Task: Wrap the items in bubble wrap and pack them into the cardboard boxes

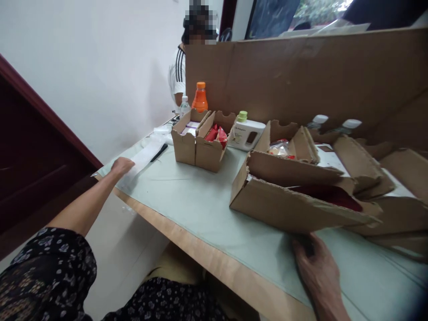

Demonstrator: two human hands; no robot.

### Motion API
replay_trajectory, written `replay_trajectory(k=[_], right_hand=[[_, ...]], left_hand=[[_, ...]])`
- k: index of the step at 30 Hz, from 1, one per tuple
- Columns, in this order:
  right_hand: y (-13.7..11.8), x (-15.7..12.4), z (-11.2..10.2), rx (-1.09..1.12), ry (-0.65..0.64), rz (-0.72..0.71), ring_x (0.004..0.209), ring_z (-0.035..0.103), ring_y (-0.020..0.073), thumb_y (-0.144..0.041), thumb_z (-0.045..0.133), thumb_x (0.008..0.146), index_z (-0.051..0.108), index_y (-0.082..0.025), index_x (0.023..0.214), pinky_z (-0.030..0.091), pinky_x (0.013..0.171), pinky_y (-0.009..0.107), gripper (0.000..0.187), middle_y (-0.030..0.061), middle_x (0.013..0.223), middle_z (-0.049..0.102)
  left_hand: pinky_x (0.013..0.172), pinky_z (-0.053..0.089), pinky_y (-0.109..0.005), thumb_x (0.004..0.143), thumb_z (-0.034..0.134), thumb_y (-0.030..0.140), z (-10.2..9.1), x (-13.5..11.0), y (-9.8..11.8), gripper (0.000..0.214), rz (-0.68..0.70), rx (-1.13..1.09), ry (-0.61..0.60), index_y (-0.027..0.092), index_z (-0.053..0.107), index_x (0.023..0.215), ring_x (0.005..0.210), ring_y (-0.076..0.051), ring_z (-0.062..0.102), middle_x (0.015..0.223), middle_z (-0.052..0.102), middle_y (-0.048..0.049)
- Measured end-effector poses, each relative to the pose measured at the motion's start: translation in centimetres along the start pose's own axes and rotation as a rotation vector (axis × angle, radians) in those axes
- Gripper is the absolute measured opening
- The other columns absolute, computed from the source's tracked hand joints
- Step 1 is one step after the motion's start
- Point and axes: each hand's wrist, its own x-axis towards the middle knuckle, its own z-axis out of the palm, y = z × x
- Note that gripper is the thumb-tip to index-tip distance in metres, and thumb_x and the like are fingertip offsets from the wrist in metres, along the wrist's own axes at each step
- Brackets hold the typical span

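Observation:
My left hand [122, 165] reaches far left to the table's corner and rests on a clear plastic bag [144, 156]; its fingers are curled on the bag's near end. My right hand [316, 263] lies on the pale green mat [197, 200] near the front edge, fingers closed round a small dark object I cannot make out, touching the near side of a large open cardboard box [294, 200] with dark red contents.
Two small open cardboard boxes [200, 142] stand mid-table, one with red packets. Behind them are an orange bottle [199, 97], a clear bottle [184, 106] and a white jug [245, 133]. More cardboard boxes lie right. A tall cardboard panel [301, 76] backs the table. Another person stands behind.

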Motion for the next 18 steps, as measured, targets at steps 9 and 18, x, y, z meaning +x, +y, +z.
replay_trajectory(k=[9,18], right_hand=[[-6.4,-7.8,-4.3,0.215,0.048,-0.007,0.107,0.07,0.0338,-0.06,0.055,0.091,0.065,-0.021,0.129,0.057,0.088,0.05,0.056,0.0168,0.137,0.067],[-11.0,-11.6,2.3,0.185,-0.181,-0.241,0.124,0.061,0.033,-0.049,0.054,0.098,0.051,-0.016,0.147,0.049,0.101,0.053,0.059,0.0182,0.139,0.064]], left_hand=[[0.057,0.053,-0.027,0.083,0.058,0.031,7.8,-15.4,7.1,0.024,0.289,-0.293,-0.321,0.015,0.076,0.089,0.06,-0.017,0.066,0.07,0.072,-0.0025],[0.1,0.058,-0.046,0.096,0.059,0.031,18.3,-30.0,8.2,0.043,0.668,-0.63,-0.731,0.019,0.062,0.137,0.116,-0.025,0.069,0.13,0.071,-0.0142]])
